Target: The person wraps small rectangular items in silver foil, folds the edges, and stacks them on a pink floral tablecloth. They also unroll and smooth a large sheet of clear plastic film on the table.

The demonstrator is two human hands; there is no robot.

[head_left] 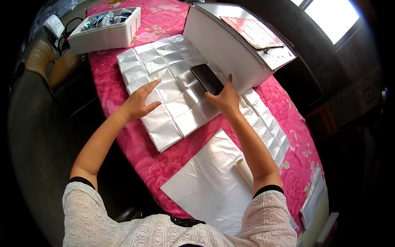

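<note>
My left hand (pixel 141 102) is spread, thumb and fingers apart, over the near left side of a block of flat silvery-white plastic packets (pixel 164 92) laid in rows. Nothing shows in it. A dark phone (pixel 207 79) rests at a slant on the right part of these packets. Around its near end is my right hand (pixel 226 99), thumb and index finger stretched apart; its other fingers are hidden, and whether it touches the phone is unclear. Closer to me lies a large white plastic sheet (pixel 205 177), with a pale tube-like roll (pixel 244 173) on it, partly behind my right forearm.
A big white foam box (pixel 226 41) stands beyond the packets, a red-and-white panel (pixel 253 32) on top. More silvery packets (pixel 269 127) lie to the right. At the far left, a foam tray (pixel 109 39) holds blue-and-white sachets. A pink floral cloth (pixel 160 164) covers the table; a tan chair (pixel 53 61) stands left.
</note>
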